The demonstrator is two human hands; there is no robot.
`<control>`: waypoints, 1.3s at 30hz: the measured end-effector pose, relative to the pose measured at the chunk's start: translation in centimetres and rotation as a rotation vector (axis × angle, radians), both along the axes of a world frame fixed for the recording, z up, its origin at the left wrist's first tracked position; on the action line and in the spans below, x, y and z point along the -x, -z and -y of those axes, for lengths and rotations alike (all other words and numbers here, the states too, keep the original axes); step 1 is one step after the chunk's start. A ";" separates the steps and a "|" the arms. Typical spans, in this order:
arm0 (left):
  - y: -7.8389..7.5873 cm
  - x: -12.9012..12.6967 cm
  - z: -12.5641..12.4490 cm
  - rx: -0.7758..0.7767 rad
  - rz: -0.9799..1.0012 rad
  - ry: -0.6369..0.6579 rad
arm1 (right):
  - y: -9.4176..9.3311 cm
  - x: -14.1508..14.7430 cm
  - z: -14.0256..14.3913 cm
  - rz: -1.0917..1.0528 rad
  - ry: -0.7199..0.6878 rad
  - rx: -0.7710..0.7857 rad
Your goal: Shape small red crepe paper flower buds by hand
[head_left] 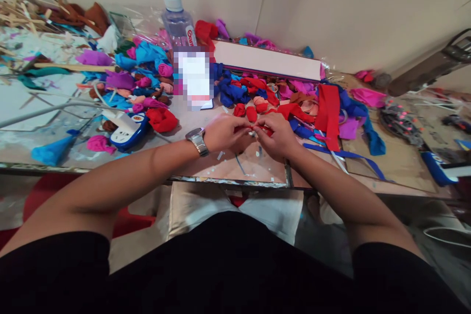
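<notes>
Both hands meet over the counter (228,167) just in front of the red cloth rolls (246,110). The left hand (224,132) and right hand (278,135) each close their grip on 1 small red cloth piece (257,130) between them. A water bottle (177,22) stands well behind the rolls.

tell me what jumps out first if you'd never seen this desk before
At the table's near edge, the left hand and right hand meet, pinching a small red fabric piece between the fingertips. Behind them lies a jumble of red, blue, purple and pink fabric scraps. A plastic water bottle stands at the back by the wall.
</notes>
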State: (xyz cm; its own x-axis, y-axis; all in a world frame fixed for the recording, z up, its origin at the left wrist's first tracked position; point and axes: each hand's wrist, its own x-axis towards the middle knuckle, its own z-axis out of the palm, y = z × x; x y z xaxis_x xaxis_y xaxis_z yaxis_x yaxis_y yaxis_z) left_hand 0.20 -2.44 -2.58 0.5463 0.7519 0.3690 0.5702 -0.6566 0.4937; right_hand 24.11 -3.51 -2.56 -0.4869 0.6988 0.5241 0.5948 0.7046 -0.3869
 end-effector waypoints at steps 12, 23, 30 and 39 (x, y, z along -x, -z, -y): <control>-1.1 -0.2 0.6 0.062 -0.027 -0.030 | 0.0 0.0 -0.2 -0.013 0.008 0.029; -1.0 -0.1 0.5 0.088 -0.010 -0.058 | -0.1 0.0 -0.1 -0.045 0.030 0.064; -0.8 -0.1 0.5 0.104 0.008 -0.049 | -0.1 -0.1 -0.2 -0.076 0.011 0.059; -1.1 -0.2 0.7 0.126 0.007 -0.002 | -0.2 0.1 0.2 -0.035 0.006 0.058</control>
State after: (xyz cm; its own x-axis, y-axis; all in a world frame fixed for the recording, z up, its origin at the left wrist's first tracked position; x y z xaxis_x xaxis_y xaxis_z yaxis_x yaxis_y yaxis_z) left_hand 0.35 -3.13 -1.52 0.5423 0.7937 0.2756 0.5679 -0.5881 0.5759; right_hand 24.05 -3.75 -2.34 -0.4644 0.7317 0.4989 0.5847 0.6764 -0.4478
